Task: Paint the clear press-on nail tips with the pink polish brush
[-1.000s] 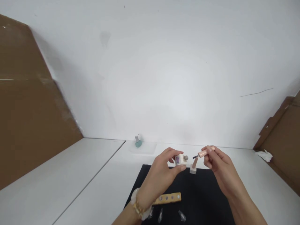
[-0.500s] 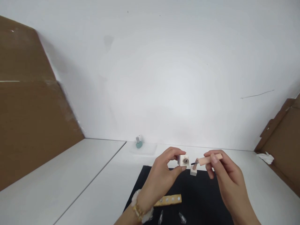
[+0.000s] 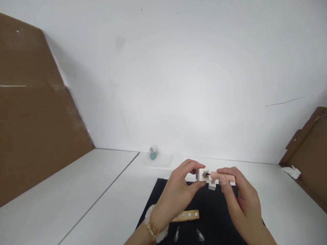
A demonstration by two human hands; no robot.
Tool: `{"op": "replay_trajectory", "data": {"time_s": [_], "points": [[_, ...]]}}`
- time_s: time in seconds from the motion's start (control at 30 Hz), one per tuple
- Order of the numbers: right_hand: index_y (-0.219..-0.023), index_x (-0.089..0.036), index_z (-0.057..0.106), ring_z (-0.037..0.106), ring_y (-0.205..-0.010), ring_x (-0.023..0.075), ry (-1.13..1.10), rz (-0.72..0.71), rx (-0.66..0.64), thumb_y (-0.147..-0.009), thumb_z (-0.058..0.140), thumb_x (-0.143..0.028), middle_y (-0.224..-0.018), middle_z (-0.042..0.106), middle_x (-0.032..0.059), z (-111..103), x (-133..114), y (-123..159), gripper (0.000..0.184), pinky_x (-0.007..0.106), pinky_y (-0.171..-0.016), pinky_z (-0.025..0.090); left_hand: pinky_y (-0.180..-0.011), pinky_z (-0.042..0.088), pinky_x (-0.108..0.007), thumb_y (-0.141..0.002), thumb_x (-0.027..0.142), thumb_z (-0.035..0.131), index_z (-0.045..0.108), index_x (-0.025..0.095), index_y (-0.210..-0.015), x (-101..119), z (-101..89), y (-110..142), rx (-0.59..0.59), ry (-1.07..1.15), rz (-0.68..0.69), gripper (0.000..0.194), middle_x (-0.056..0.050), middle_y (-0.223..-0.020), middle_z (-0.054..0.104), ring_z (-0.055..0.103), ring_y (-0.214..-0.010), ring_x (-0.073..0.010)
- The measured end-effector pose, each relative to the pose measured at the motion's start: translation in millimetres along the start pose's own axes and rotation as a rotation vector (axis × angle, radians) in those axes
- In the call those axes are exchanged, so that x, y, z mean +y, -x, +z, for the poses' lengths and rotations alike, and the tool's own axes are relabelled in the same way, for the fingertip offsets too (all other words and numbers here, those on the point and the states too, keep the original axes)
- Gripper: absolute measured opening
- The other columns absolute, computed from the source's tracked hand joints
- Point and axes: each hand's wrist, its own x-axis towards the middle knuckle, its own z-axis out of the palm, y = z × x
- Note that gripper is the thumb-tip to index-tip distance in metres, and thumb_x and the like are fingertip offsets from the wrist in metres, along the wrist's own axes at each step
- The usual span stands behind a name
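Note:
My left hand (image 3: 176, 195) pinches a small square white nail polish bottle (image 3: 201, 174) between thumb and fingers, its neck pointing right. My right hand (image 3: 238, 200) grips a peach-coloured brush cap (image 3: 222, 176) lying level, with its dark brush tip at the bottle's neck. Just below the bottle and cap a second small white bottle with a pink cap (image 3: 212, 185) stands on the black mat (image 3: 217, 217).
A tan strip with a row of pale dots (image 3: 187, 215) and clear nail tips (image 3: 200, 235) lie on the mat. A teal polish bottle (image 3: 153, 153) stands at the back by the white wall. Crumpled tissue (image 3: 291, 171) lies far right near brown cardboard (image 3: 310, 153).
My right hand has swung the brush cap from tilted to level and moved it left, bringing the brush tip to the bottle's neck. My left hand has turned the bottle's neck toward it.

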Motion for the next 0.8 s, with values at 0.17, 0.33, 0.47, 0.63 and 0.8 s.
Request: {"op": "replay_trajectory", "data": {"time_s": [0.17,0.33,0.47,0.63,0.8], "points": [[-0.105,-0.025,0.065,0.070,-0.075,0.0218,0.065,-0.105,-0.070,-0.104,0.052,-0.026,-0.086,0.074,0.0049,4,-2,-2,0.013,0.033,-0.067,0.053,-0.085,0.050,-0.032,-0.081,0.008,0.065,0.072,0.027,-0.102,-1,0.4,3,-0.011,-0.045,0.025,0.029,0.001,-0.098,0.066,0.063,-0.092,-0.0183],[-0.102,-0.025,0.066,0.070,-0.073,0.0196,0.041,0.031,-0.117,-0.106,0.048,-0.033,-0.089,0.075,0.0036,9,0,-6,0.019,0.029,-0.060,0.052,-0.081,0.052,-0.030,-0.084,0.007,0.064,0.073,0.029,-0.109,2,2.1,6,-0.025,-0.114,0.017,0.034,0.000,-0.105,0.066,0.065,-0.096,-0.0189],[-0.098,-0.024,0.066,0.068,-0.072,0.0185,-0.031,0.180,-0.144,-0.106,0.048,-0.043,-0.088,0.074,0.0032,10,6,-8,0.028,0.027,-0.061,0.052,-0.083,0.053,-0.033,-0.082,0.007,0.068,0.075,0.027,-0.107,2,2.6,5,-0.033,-0.160,0.015,0.033,0.000,-0.100,0.066,0.065,-0.093,-0.0203],[-0.097,-0.024,0.068,0.068,-0.077,0.0189,-0.091,0.277,-0.167,-0.106,0.047,-0.048,-0.090,0.074,0.0033,8,14,-8,0.033,0.028,-0.067,0.053,-0.084,0.054,-0.035,-0.083,0.013,0.073,0.076,0.025,-0.116,1,0.9,4,-0.065,-0.197,-0.007,0.034,-0.001,-0.096,0.065,0.064,-0.090,-0.0217],[-0.096,-0.025,0.068,0.067,-0.077,0.0194,-0.044,0.262,-0.196,-0.105,0.047,-0.048,-0.092,0.074,0.0036,10,12,-7,0.032,0.026,-0.060,0.048,-0.082,0.053,-0.034,-0.084,0.015,0.073,0.077,0.022,-0.114,5,-0.6,4,-0.116,-0.220,-0.062,0.031,-0.001,-0.095,0.064,0.063,-0.087,-0.0211]]}}
